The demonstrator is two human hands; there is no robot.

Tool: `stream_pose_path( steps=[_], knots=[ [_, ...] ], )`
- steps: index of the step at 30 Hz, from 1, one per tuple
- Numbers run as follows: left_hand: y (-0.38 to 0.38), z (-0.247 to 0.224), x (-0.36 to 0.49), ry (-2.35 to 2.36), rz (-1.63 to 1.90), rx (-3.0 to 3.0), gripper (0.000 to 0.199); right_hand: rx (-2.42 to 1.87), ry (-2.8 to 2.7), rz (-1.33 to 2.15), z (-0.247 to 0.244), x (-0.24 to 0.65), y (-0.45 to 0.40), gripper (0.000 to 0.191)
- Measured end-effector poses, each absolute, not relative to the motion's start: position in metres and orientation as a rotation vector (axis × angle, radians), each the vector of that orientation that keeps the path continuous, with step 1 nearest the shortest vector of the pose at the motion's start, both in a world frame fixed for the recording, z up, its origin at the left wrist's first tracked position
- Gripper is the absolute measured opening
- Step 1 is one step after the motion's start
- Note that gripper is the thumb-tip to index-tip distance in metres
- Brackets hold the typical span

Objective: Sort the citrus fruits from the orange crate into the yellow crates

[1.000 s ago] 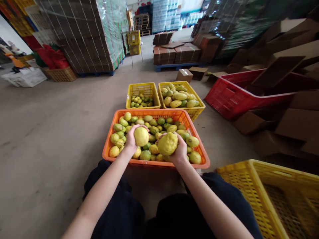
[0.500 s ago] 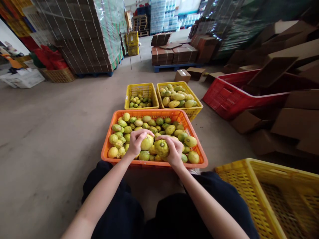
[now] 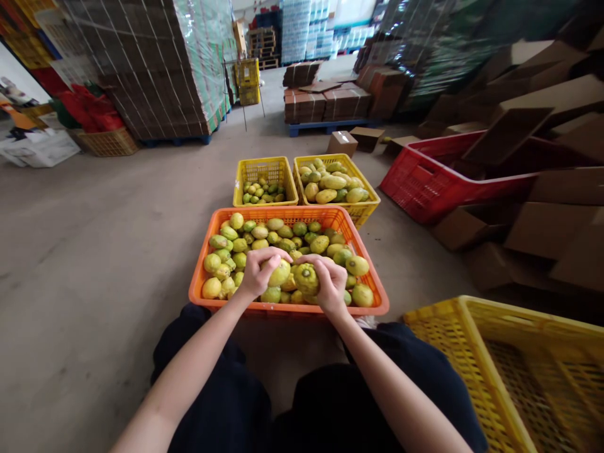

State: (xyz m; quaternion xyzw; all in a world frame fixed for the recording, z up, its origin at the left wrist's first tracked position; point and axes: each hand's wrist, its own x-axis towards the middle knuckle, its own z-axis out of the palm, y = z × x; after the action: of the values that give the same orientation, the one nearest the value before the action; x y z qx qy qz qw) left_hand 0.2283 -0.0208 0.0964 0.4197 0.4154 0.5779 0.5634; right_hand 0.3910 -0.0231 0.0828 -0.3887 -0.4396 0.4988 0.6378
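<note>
orange crate (image 3: 283, 308) looking like smooth plastic, knobbly fruit (image 3: 306, 279) showing a rough rind, cardboard boxes (image 3: 552, 226) looking matt and papery, wrapped stack (image 3: 201, 63) shining under glossy film, dark cloth trousers (image 3: 217, 390) looking matt, floor (image 3: 94, 251) appearing dull

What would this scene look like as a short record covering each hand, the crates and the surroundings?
Left hand: gripping a yellow fruit
Right hand: gripping a yellow-green fruit
Below both hands: orange crate of yellow and green fruits
Beyond it: smaller yellow crate and larger yellow crate, both holding fruit
Right side: red crate, cardboard boxes
</note>
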Motion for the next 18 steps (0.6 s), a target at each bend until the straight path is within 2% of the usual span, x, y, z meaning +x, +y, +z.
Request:
stream_pose_path(
  steps=[6,13,16,18],
  knots=[
    [-0.019,0.094,0.23,1.012,1.378,0.91,0.025,-0.904,-1.007,1.124,0.081,0.393,-0.024,0.022],
    [-0.009,0.088,0.231,1.074,1.449,0.877,0.018,-0.993,-0.83,1.204,0.069,0.388,-0.004,0.024],
    [-0.001,0.088,0.225,1.049,1.359,0.501,0.016,-1.1,-0.53,1.426,0.069,0.382,0.006,0.023],
    [0.002,0.089,0.22,1.006,1.25,0.174,0.024,-1.155,-0.309,1.67,0.073,0.38,0.006,0.021]
  ],
)
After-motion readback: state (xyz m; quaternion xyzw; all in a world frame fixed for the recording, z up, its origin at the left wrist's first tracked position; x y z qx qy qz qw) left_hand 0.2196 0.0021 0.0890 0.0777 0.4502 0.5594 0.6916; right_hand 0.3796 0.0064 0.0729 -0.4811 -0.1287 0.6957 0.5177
